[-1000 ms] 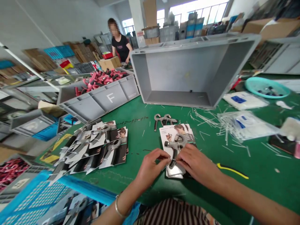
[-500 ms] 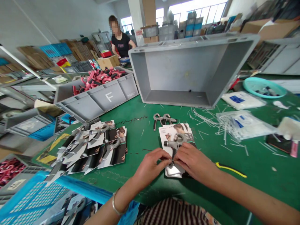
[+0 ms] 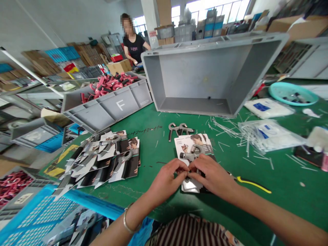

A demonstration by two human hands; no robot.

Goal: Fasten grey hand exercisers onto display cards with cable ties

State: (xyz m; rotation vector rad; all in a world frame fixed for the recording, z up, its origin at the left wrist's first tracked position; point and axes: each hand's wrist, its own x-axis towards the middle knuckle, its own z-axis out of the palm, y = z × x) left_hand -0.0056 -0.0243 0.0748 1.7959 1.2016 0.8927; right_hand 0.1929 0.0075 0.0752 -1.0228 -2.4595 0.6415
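Note:
A grey hand grip strengthener (image 3: 189,156) lies on a small stack of printed cards (image 3: 179,145) right in front of me. My left hand (image 3: 172,174) pinches with thumb and forefinger at the lower part of its handle. My right hand (image 3: 207,171) is closed at the same spot, its fingertips almost meeting the left ones. Whatever is between the fingertips is too small and covered to make out. Just behind the cards lie more grey hand grips (image 3: 180,130). A yellow-handled tool (image 3: 253,184) sticks out beside my right forearm, its head partly hidden.
Carded hand grips (image 3: 102,160) are piled at left, above a blue basket (image 3: 28,212). White cable ties (image 3: 222,128) lie scattered near plastic bags (image 3: 269,136). A grey crate (image 3: 194,75) stands on its side; another crate (image 3: 110,109) holds red grips. A person (image 3: 133,44) stands behind.
Both hands stay at the same spot on the hand grip. The right fingers have shifted slightly, and the view has moved a little.

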